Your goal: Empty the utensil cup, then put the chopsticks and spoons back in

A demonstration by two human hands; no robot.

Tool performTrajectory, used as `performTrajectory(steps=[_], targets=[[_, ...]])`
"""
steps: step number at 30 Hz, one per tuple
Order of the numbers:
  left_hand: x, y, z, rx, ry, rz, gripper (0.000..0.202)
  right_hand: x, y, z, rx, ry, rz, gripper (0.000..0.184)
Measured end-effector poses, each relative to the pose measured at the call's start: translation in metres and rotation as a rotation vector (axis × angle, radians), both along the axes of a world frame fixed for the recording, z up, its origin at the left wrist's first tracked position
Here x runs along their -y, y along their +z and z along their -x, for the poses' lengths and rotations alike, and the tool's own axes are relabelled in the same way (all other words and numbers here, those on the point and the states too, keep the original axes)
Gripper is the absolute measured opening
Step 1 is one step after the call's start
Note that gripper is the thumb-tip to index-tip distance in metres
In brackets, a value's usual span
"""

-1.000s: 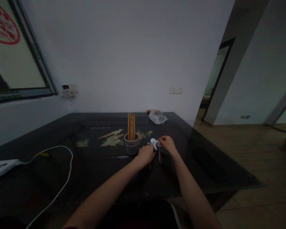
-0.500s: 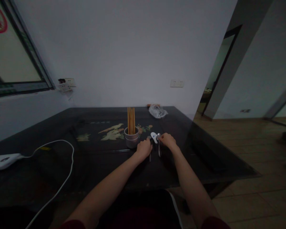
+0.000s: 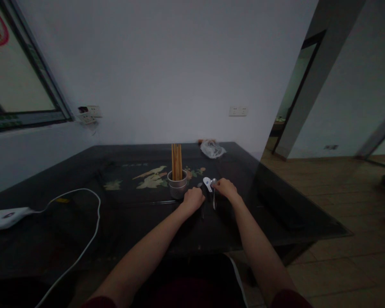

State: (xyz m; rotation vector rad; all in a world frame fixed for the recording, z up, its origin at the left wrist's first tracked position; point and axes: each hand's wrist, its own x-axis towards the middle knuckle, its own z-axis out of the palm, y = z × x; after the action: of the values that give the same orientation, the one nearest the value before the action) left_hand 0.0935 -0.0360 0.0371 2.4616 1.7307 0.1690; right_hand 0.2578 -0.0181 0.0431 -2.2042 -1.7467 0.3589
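My left hand (image 3: 193,199) is closed on a thin metal spoon, low over the table and just right of the chopstick holder. The spoon's bowl (image 3: 199,185) shows beyond my knuckles and its handle end sticks out on the near side; my fingertips are hidden. My right hand (image 3: 226,187) pinches a second metal spoon (image 3: 214,182) by its bowl, with the handle pointing toward me. Between the two hands, close to that second spoon, lies a white ceramic spoon (image 3: 207,182) with a blue mark. The grey cup-shaped holder (image 3: 177,188) stands upright with several wooden chopsticks (image 3: 176,162) in it.
The dark table (image 3: 141,231) has a bird-and-flower picture on its top. Toward the wall lies a crumpled clear plastic bag (image 3: 212,149). At the left, a white power strip (image 3: 8,218) trails a white cord (image 3: 99,214) over the near edge.
Both hands stay in nearly the same place. More of the bowl of the spoon in my left hand now shows past my knuckles. The right hand's spoon has barely shifted.
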Motion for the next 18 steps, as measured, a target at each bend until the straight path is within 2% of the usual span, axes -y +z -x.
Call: performTrajectory(steps=[6,13,18], targets=[[0.004,0.005,0.003,0.022,-0.016,-0.003,0.031,0.001,0.003,-0.001,0.003,0.002,0.014,0.03],[0.006,0.012,0.004,0.069,-0.022,-0.032,0.03,0.0,0.004,-0.006,-0.009,-0.027,-0.056,0.031],[0.011,0.025,0.003,0.232,-0.069,-0.047,0.026,0.001,0.007,-0.007,-0.034,-0.063,-0.125,0.026]])
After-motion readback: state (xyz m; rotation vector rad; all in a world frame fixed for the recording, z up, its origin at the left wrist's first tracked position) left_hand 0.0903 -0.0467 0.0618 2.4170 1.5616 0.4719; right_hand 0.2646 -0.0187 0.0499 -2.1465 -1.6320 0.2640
